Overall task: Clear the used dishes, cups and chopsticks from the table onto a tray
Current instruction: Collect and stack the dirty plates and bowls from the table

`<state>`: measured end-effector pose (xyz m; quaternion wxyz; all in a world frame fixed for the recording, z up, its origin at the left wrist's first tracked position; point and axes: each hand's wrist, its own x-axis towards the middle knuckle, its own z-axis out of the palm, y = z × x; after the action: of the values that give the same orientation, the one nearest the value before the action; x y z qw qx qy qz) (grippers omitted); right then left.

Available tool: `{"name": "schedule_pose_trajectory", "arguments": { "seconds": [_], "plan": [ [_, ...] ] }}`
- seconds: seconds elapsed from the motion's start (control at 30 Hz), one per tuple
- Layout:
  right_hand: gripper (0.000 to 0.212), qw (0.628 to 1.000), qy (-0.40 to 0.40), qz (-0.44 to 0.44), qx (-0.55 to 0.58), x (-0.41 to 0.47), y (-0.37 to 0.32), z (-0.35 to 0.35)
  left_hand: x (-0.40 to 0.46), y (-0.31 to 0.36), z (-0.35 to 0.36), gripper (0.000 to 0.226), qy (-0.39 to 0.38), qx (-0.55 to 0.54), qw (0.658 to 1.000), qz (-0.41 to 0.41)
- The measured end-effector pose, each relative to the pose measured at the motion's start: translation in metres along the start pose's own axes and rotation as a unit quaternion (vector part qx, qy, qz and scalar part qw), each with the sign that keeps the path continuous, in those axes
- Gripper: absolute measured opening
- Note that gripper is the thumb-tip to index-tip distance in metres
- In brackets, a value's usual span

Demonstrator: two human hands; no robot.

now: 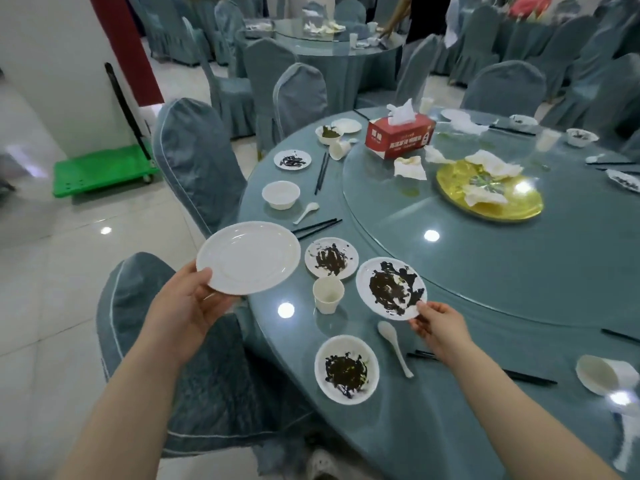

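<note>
I hold two plates. My left hand [183, 303] grips the clean white plate [248, 258] by its near rim, thumb on top and fingers curled beneath, and holds it tilted out past the table's edge, above the covered chair [194, 368]. My right hand [441, 329] pinches the near rim of the dirty plate [391, 288], smeared with dark sauce, thumb and fingers closed on the edge; that plate tips up towards me over the round table [485, 341].

On the table near me I count one more smeared plate [331, 258], one smeared bowl [347, 369], one upright paper cup [328, 294] between them, and one white spoon [394, 346] with its handle pointing right and towards me. Further left stand one clean white bowl [281, 194], a second spoon [306, 213], a small dirty saucer [292, 160], and two pairs of black chopsticks [317, 228], one lying crosswise, the other [321, 173] pointing away. A tipped cup [601, 375] lies at my right. On the glass turntable sit one red tissue box [400, 136] and one gold platter [488, 190].
</note>
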<state>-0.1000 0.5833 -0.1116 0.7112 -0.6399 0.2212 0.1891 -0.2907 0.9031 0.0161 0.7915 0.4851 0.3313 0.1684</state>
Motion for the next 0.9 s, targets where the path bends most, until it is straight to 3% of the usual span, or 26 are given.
{"name": "schedule_pose_trajectory", "arguments": {
  "seconds": [0.43, 0.63, 0.9],
  "plan": [
    [0.01, 0.988, -0.019, -0.005, -0.155, 0.132, -0.012, 0.129, 0.077, -0.003, 0.005, 0.022, 0.098, 0.001, 0.995, -0.015],
    [0.002, 0.958, -0.028, -0.042, -0.281, 0.145, -0.002, 0.155, 0.09, -0.007, -0.001, 0.022, 0.104, 0.002, 0.994, -0.023],
    [0.008, 0.971, -0.048, -0.032, -0.232, 0.113, -0.025, 0.173, 0.086, 0.009, -0.021, 0.021, 0.088, -0.018, 0.996, -0.001]
  ]
}}
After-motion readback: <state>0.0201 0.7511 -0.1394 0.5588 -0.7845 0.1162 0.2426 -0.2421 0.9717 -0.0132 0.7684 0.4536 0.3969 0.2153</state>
